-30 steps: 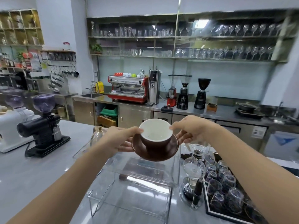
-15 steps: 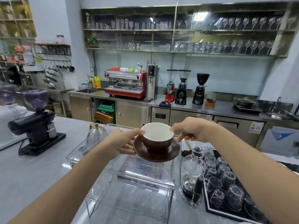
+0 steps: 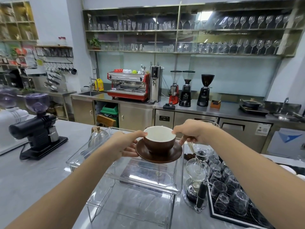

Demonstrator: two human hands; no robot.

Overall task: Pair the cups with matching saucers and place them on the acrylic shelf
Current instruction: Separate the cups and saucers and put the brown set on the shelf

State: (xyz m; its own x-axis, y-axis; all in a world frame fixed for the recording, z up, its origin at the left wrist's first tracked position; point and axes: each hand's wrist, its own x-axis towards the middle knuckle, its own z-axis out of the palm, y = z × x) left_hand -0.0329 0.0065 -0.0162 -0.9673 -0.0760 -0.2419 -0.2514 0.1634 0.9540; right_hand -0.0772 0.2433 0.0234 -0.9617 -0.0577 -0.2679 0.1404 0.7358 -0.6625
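Observation:
A brown cup (image 3: 159,142) with a white inside sits on a brown saucer (image 3: 158,155), held in the air over the top tier of the clear acrylic shelf (image 3: 118,177). My left hand (image 3: 125,144) holds the saucer's left edge from below, thumb touching the cup's rim. My right hand (image 3: 191,133) pinches the cup's handle on the right side, thumb at the rim. The shelf's two tiers carry nothing that I can see.
A siphon coffee maker (image 3: 197,177) and a black tray of upturned glasses (image 3: 229,194) stand right of the shelf. A metal kettle (image 3: 98,134) sits behind its left corner. A black grinder (image 3: 38,128) stands far left on the grey counter (image 3: 33,176).
The cup and saucer have come down slightly toward the shelf's top tier, both hands keeping their hold. The view has tilted a little.

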